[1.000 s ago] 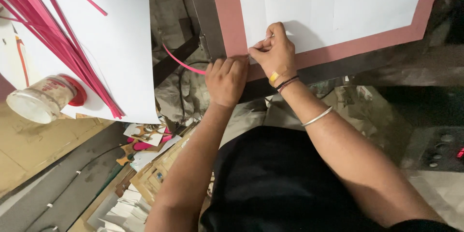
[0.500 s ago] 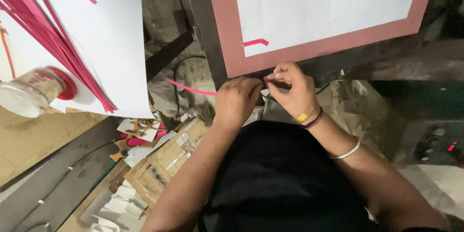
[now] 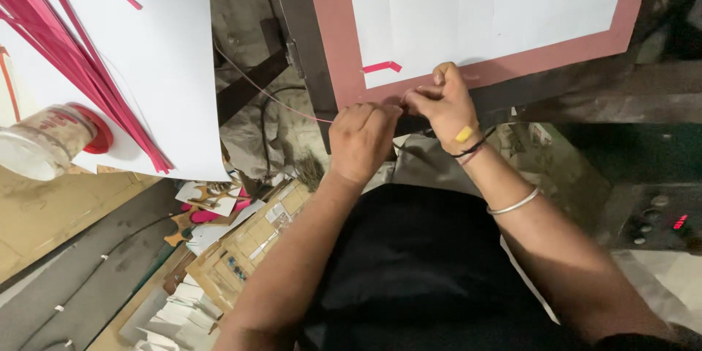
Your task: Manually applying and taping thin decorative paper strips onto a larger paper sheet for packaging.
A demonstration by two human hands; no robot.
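Pinching a thin pink strip [image 3: 281, 106] between both hands, we kept our left hand [image 3: 363, 139] and right hand [image 3: 444, 102] closed on it at the lower edge of the pink-bordered white sheet [image 3: 482, 14]. A bent pink piece [image 3: 382, 67] lay just above.

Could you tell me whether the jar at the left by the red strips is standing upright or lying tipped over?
Tipped over: the jar lies on its side on the white sheet, its pale end facing the camera, beside the red strips.
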